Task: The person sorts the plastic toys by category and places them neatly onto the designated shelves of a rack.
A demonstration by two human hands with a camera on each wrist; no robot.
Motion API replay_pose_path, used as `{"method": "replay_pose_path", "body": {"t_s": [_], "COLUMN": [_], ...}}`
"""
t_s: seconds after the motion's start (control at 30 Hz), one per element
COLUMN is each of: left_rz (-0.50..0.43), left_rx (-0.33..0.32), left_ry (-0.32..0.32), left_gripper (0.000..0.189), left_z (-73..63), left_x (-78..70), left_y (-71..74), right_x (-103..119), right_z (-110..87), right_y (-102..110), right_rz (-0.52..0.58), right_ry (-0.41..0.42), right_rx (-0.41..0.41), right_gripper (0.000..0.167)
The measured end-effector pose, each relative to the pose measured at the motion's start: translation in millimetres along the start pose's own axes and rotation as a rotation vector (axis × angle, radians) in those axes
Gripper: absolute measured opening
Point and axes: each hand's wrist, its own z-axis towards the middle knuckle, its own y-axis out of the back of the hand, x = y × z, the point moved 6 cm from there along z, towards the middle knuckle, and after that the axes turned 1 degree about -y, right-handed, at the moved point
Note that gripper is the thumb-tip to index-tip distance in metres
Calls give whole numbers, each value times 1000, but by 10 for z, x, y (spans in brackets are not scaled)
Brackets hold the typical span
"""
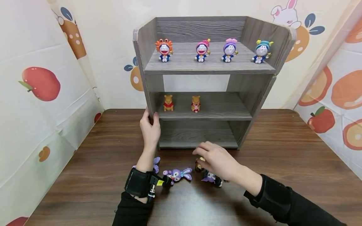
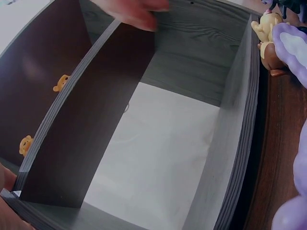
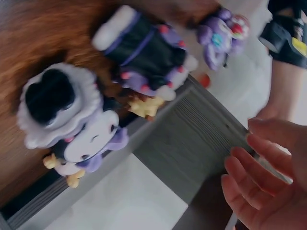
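My left hand grips the left side panel of a grey wooden shelf unit, thumb on one side and fingers on the other. Over small figures on the table hovers my right hand, its fingers loosely bent and holding nothing. Beneath it lie a brown-and-yellow figure and a purple-and-black figure, partly covered by the hand. A purple rabbit figure lies between the hands; another purple figure is half hidden by the left wrist. The right wrist view shows a figure with a frilly hat up close.
Several blue figures in colourful hats, one a crab hat, stand along the top shelf. Two yellow bear figures, one in a red shirt, stand on the middle shelf. The brown table meets fruit-printed cloth at the sides and back.
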Motion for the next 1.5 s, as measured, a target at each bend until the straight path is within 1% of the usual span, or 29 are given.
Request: {"method": "replay_pose_path", "body": {"t_s": [0.1,0.17,0.3,0.4,0.6,0.7,0.83,0.93,1.0,1.13,1.23,1.3,1.4,1.5], "left_rz": [1,0,-1,2,2,0,0,0,3,4,6,8,10,12], "left_rx": [1,1,4,2,-3,-6,-8,-7,-10,-20,-26,-28,-28,-26], "left_ry": [-1,-2,3,8,11,6,-1,-1,-2,-12,-20,-18,-16,-15], "left_gripper": [36,35,37,37,37,36,36,37,38,37,36,35,35,35], "left_z": [-2,-2,-1,-2,-9,-11,-13,-12,-9,-9,-9,-9,-12,-12], "left_x": [-7,-12,-13,-5,3,1,-4,-2,0,-6,-11,-10,-4,1], "left_y": [-4,-6,-10,-8,-6,-3,-5,-9,-8,-3,-4,-7,-8,-7], "right_x": [6,7,3,8,25,45,53,52,57,68,67,51,3,-57], "right_z": [-9,-10,-11,-2,39,56,62,59,63,77,86,90,91,93], "right_y": [-93,-148,-248,-320,-444,-502,-585,-642,-670,-709,-711,-708,-701,-681], "right_rz": [-56,-92,-145,-194,-335,-392,-450,-475,-495,-541,-547,-531,-476,-383], "right_ry": [24,42,86,126,178,198,203,196,201,218,213,195,147,96], "right_rx": [127,195,278,309,365,397,440,473,480,457,449,462,485,474], "right_gripper": [28,28,29,28,15,14,13,12,11,5,8,11,10,12]}}
